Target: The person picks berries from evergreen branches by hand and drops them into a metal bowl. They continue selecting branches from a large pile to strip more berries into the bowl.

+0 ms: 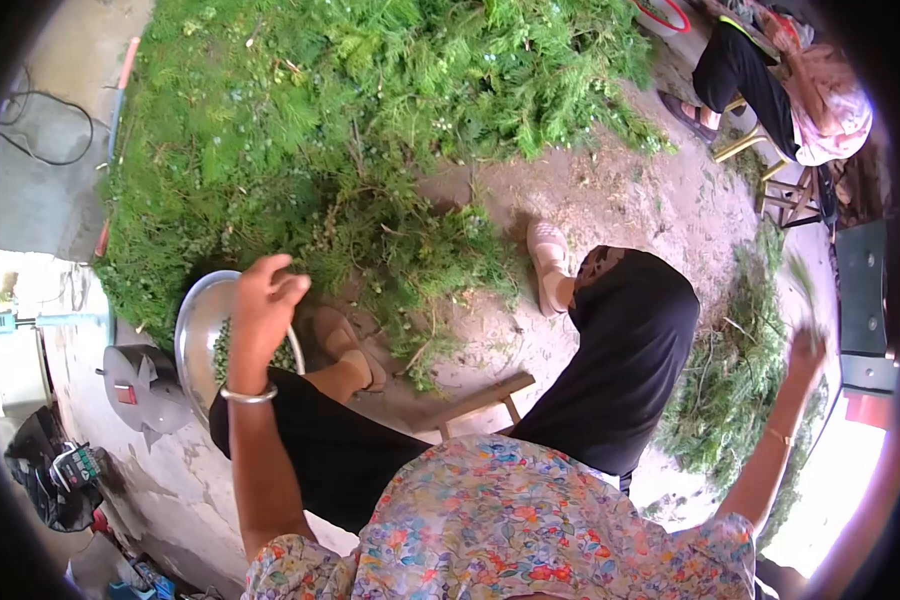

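A feathery green sprig (799,275), blurred, rises from my right hand (808,352) out on the right; I can't tell whether those fingers are closed on it. My left hand (265,300) is raised over a round, shiny metal bowl (200,315) on the left, its fingers bent, and I can't tell if they pinch anything. Small green pieces (284,356) lie in the bowl. A large heap of leafy green branches (370,90) spreads beyond, and a seated person in a pink top (832,105) is far right.
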{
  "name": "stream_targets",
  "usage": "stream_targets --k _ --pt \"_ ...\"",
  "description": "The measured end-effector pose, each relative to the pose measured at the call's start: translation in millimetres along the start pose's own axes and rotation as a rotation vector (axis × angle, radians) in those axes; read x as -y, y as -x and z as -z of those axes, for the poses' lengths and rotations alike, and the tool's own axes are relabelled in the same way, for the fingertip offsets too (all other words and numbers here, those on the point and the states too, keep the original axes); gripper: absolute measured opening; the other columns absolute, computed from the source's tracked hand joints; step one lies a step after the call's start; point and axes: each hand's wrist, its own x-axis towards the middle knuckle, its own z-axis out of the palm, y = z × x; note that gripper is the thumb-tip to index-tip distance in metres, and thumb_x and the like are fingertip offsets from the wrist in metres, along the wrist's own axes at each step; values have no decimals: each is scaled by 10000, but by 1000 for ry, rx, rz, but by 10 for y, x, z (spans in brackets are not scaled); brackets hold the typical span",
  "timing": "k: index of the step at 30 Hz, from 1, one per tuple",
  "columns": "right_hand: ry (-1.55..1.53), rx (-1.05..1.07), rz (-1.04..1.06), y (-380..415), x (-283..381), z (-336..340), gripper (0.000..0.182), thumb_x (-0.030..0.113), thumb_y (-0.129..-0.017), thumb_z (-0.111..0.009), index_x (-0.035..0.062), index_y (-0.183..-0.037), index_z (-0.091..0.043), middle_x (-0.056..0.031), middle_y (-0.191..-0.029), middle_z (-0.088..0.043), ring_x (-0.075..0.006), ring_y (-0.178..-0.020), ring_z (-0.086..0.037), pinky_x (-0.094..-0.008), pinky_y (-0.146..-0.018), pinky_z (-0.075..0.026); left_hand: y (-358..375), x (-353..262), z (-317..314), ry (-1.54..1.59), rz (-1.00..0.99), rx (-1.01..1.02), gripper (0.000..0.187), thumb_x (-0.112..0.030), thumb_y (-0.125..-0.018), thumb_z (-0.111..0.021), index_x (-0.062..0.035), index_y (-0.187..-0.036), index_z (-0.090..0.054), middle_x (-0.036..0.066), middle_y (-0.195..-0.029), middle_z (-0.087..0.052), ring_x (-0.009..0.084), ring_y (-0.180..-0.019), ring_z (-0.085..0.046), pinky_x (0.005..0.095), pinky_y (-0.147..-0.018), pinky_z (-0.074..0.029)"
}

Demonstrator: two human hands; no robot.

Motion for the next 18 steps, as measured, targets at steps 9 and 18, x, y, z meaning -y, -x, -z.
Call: stream_targets --k 9,18 --pt "261 -17 -401 1646 -8 112 607 239 -839 -644 -106 -1249 -358 -229 -1178 -460 -316 -950 -542 -378 -817 -513 -185 721 -1502 241 530 302 235 -169 -768 -704 -17 -932 -634 9 -710 -556 88 -639 -516 242 -554 -453" --pt "440 1022 -465 3653 -1865 -4096 290 138 -880 -578 -93 -1054 -565 -153 -847 -653 -205 -770 -629 -321 -739 -495 -392 1037 -2301 -215 -5 402 395 -116 -736 -664 53 -1085 -595 241 -1022 -630 370 -939 -613 425 -825 -498"
